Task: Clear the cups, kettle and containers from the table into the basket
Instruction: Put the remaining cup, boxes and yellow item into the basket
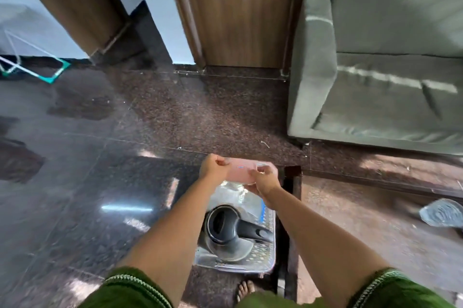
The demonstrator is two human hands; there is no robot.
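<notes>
Pink container (240, 170): pinched at each end by left hand (214, 166) and right hand (265, 180), held above the far end of the basket (269, 261). Kettle (229, 231): lying inside the basket. Risk: container dropped beyond the rim, grip being slight.

Dark speckled stone floor (190, 112), glossy with light patches; grey-green sofa (390, 62) right; wooden door (240, 12) behind, pale blue walls (160, 2).

We are in a home's living room: a grey-green upholstered fabric sofa (383, 62) stands against the wall beside a brown wooden door (240, 12). We see a dark polished speckled stone floor (105, 157) underfoot.
</notes>
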